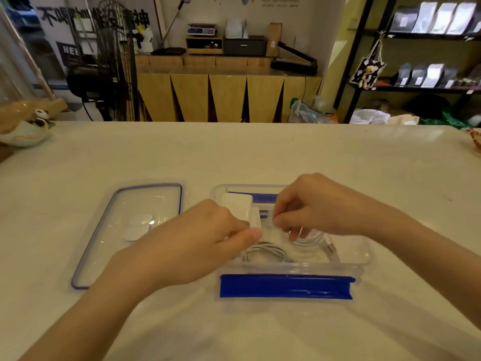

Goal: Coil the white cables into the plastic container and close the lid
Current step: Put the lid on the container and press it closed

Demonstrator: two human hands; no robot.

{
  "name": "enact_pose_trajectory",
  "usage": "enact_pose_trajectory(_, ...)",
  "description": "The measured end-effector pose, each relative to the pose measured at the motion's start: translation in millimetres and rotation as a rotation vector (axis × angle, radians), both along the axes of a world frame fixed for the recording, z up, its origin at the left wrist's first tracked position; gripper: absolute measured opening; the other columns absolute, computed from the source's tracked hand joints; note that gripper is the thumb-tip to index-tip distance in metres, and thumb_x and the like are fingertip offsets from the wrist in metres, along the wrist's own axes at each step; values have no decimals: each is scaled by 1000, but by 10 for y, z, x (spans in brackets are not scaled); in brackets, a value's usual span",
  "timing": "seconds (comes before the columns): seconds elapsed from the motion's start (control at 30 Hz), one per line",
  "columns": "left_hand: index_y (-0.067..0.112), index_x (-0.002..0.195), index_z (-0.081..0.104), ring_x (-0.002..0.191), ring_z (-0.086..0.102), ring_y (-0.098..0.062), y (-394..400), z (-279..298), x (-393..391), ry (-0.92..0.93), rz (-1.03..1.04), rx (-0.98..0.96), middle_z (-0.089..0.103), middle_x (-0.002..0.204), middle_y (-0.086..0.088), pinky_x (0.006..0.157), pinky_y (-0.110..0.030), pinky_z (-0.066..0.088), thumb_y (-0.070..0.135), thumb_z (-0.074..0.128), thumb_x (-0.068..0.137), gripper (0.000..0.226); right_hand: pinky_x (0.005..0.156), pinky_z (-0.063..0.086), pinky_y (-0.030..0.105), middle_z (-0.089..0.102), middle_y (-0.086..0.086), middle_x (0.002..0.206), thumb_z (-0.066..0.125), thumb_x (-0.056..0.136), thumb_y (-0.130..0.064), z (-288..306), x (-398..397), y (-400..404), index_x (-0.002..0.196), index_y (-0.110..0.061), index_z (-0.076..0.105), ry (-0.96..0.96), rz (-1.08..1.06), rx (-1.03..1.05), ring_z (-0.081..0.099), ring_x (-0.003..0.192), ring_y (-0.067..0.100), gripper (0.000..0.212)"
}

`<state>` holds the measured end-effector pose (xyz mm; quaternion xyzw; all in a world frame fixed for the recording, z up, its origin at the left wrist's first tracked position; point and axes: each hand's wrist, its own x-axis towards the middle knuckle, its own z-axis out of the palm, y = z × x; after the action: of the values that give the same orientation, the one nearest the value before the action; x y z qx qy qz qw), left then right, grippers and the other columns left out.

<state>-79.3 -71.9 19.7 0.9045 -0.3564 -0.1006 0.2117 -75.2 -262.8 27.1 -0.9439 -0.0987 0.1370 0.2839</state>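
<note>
A clear plastic container (361, 256) with blue clasps stands open on the white table in front of me. Inside it lie a coiled white cable (265, 252) at the front left, a second white cable coil (313, 239) to its right, and white charger blocks (238, 201) at the back. My left hand (208, 241) hovers over the container's left end, its fingers pinched near the charger blocks. My right hand (312, 204) reaches down into the container, fingertips pinching the second cable coil. The clear lid (135, 230) with a purple seal lies flat to the left.
A ceramic panda ornament (31, 126) sits at the table's far left edge. Another patterned object (475, 139) pokes in at the far right edge. Beyond the table stand a fan, a wooden counter and black shelves.
</note>
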Motion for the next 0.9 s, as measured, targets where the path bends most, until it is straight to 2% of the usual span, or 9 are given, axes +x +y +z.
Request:
enact_pose_trajectory(0.07, 12, 82, 69, 54, 52, -20, 149, 44, 12, -17, 45, -118, 63, 63, -11, 54, -28, 45, 65, 35, 78, 63, 57, 57, 19, 71, 2, 71, 62, 84, -16, 115, 106, 45, 86, -13, 67, -37, 26, 60, 69, 59, 9, 7)
enact_pose_trajectory(0.13, 26, 86, 72, 72, 65, -14, 312, 75, 30, 4, 126, -278, 73, 79, -1, 70, -28, 53, 67, 38, 75, 54, 57, 57, 18, 71, 2, 73, 60, 85, -15, 217, 243, 134, 89, -14, 65, -93, 62, 117, 69, 61, 9, 7)
enact_pose_trajectory(0.2, 34, 89, 71, 84, 65, -1, 481, 52, 68, 31, 263, -462, 72, 89, 17, 73, -14, 51, 57, 49, 78, 33, 60, 57, 19, 70, -1, 77, 59, 86, -14, 274, 413, 270, 94, -16, 64, -154, 116, 161, 69, 65, 9, 9)
enact_pose_trajectory(0.27, 33, 94, 68, 88, 62, 5, 646, -37, 129, -13, 434, -550, 70, 92, 22, 71, -4, 46, 41, 50, 80, 24, 63, 57, 19, 69, -1, 85, 58, 86, -13, 266, 614, 441, 98, -16, 63, -211, 166, 176, 67, 73, 9, 13)
enact_pose_trajectory(0.37, 24, 105, 65, 99, 58, -2, 902, -300, 236, -116, 656, -453, 63, 110, 17, 75, -3, 39, 25, 54, 87, 21, 65, 51, 16, 65, 1, 103, 56, 88, -16, 149, 941, 728, 108, -15, 61, -267, 238, 92, 61, 87, 11, 21)
enact_pose_trajectory(0.5, 2, 124, 52, 126, 41, -29, 1203, -698, 330, -201, 872, -152, 46, 137, -14, 102, -28, 27, 21, 55, 87, 41, 72, 40, 20, 57, 8, 120, 52, 91, -21, -77, 1302, 1062, 119, -12, 54, -216, 279, -113, 51, 94, 16, 30)
enact_pose_trajectory(0.67, -6, 123, 47, 120, 42, -39, 1395, -785, 324, -194, 1053, -92, 45, 132, -25, 99, -39, 32, 16, 54, 88, 43, 60, 51, 27, 59, 21, 114, 49, 92, -20, -301, 1501, 1328, 121, 2, 49, 47, 221, -232, 61, 81, 27, 36)
enact_pose_trajectory(0.83, -12, 72, 60, 85, 53, -35, 1509, -844, 387, -166, 1077, -105, 59, 87, -24, 67, -34, 36, 5, 49, 85, 24, 56, 56, 33, 65, 25, 87, 56, 85, 0, -368, 1560, 1439, 107, 10, 58, 101, 90, -78, 64, 62, 29, 24)
enact_pose_trajectory(0.9, -8, 69, 62, 80, 52, -31, 1511, -858, 390, -197, 1070, -140, 61, 83, -20, 63, -28, 30, 3, 48, 84, 24, 71, 58, 37, 67, 23, 81, 59, 82, 2, -361, 1574, 1435, 106, 11, 59, 124, 22, -14, 67, 72, 33, 25)
